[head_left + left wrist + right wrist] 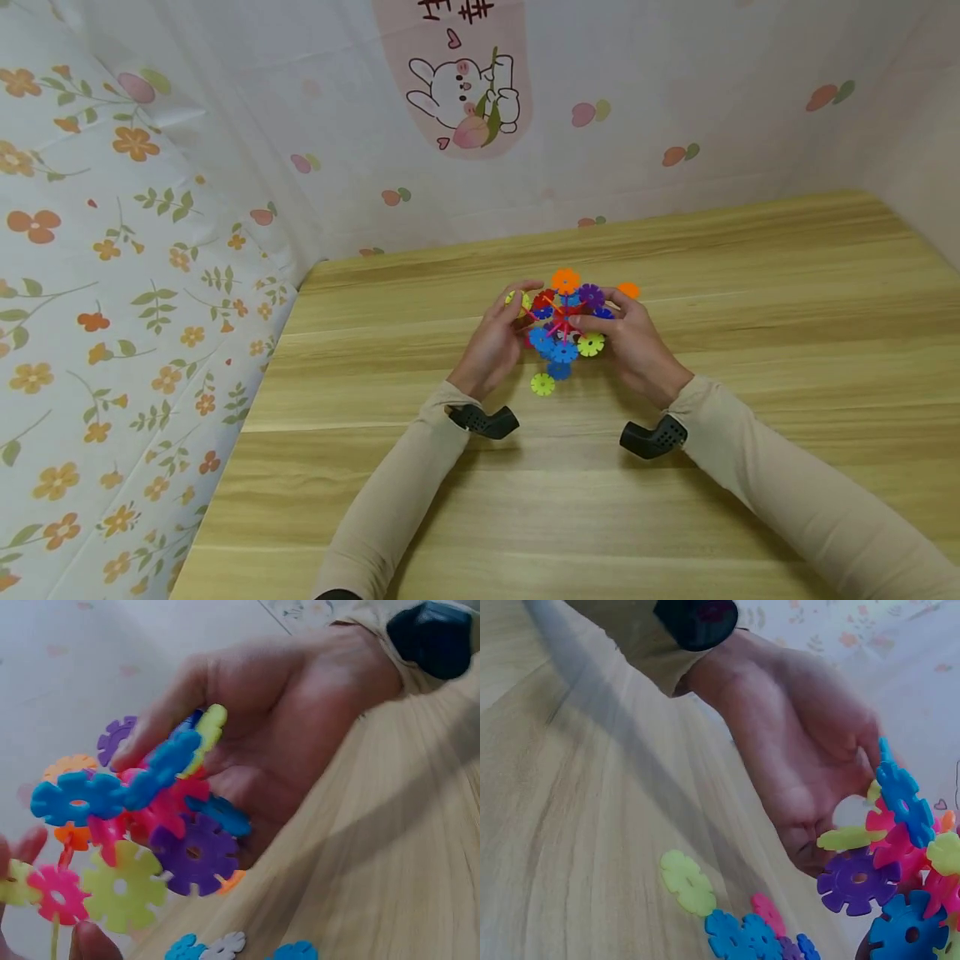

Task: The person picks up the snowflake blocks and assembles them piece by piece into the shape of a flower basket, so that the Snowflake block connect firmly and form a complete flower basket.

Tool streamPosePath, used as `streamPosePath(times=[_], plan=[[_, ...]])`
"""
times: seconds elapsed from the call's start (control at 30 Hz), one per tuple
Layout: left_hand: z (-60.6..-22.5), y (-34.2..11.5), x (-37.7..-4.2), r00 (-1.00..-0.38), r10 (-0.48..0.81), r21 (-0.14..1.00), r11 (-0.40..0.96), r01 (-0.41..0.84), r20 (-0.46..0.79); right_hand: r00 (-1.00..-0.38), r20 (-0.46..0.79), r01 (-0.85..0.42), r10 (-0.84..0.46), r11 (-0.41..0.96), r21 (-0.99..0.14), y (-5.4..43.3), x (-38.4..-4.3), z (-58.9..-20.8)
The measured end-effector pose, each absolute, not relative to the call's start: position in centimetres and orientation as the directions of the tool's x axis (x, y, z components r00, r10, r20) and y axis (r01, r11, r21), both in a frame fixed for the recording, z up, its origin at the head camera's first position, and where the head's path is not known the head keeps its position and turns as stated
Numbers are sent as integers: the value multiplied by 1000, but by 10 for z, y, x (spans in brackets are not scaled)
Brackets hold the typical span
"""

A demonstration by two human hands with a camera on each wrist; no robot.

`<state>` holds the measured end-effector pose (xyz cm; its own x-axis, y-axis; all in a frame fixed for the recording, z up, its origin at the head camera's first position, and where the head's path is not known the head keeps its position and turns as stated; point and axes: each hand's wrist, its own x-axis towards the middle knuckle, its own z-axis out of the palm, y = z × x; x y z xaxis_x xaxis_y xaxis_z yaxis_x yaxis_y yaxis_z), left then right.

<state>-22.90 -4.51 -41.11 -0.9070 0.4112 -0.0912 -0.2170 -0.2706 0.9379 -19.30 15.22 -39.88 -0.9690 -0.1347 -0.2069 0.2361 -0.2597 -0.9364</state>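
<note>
I hold a cluster of notched plastic discs (564,320) between both hands, near the middle of the wooden table (570,500). My right hand (640,346) grips its right side, thumb laid against the pinkish-red middle. My left hand (489,348) holds the left edge, thumb and fingers closed about a yellow-green disc (517,302) — how firmly, I cannot tell. In the left wrist view a purple disc (193,855) hangs on the cluster, a larger yellow-green one just beside it.

Loose pieces lie on the tabletop close by: a yellow-green piece (688,883) with blue pieces (731,935) and a pink one (768,913) next to it. An orange piece (628,290) shows just beyond my right hand. Behind the table hangs a pale cloth (600,67) printed with a rabbit.
</note>
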Motion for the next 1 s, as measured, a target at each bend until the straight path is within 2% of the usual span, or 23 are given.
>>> streamPosePath(times=[0.3,0.47,0.7,1.0], plan=[[-413,-50,-224,-955,271,968,-180,-176,-123,-983,-159,178,-87,-298,-938,152,-193,-400],[-409,-50,-221,-965,230,974,-156,-161,-123,-992,-112,125,-65,-261,-957,151,-193,-400],[-406,-44,-218,-982,145,966,-209,-150,-121,-999,-26,31,-41,-123,-992,146,-192,-399],[-409,-42,-217,-986,150,944,-309,-112,-68,-1000,10,-9,-8,-92,-996,140,-191,-398]])
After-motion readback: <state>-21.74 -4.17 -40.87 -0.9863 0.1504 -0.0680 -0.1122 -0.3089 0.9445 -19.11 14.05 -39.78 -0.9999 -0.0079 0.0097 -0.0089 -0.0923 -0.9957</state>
